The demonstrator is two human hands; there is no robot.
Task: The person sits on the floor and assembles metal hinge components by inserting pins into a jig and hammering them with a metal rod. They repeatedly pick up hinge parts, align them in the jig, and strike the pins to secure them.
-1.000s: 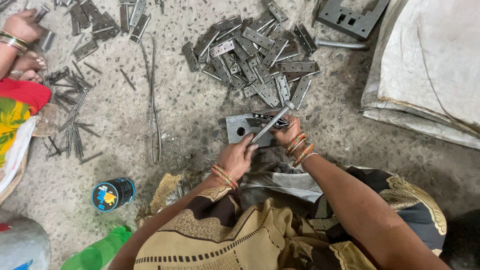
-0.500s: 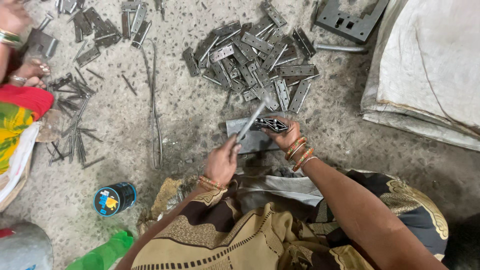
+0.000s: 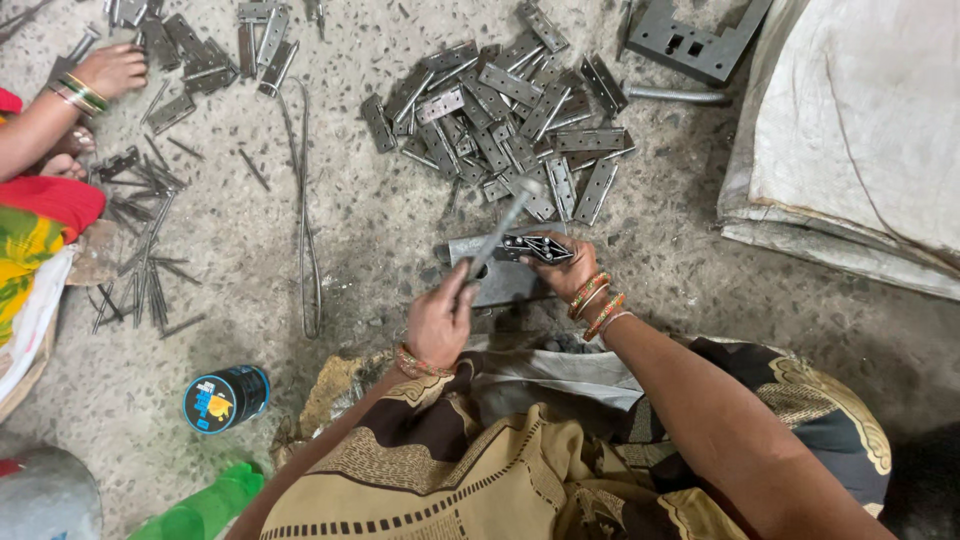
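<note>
A flat metal hinge (image 3: 537, 248) lies on a grey steel block (image 3: 497, 275) on the speckled floor, pinched by the right hand (image 3: 567, 270). The left hand (image 3: 440, 322) fists a thin steel hammer (image 3: 503, 228), raised. Beyond: a heap of hinges (image 3: 510, 120).

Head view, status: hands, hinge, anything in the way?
Left hand grips raised hammer. Right hand pins hinge on steel block. Hinge pile beyond, clear.

hinge pile (image 3: 510, 120) upper centre | metal block (image 3: 500, 275) below it, mid-frame | tin (image 3: 225, 398) lower left | rods (image 3: 140, 270) left
</note>
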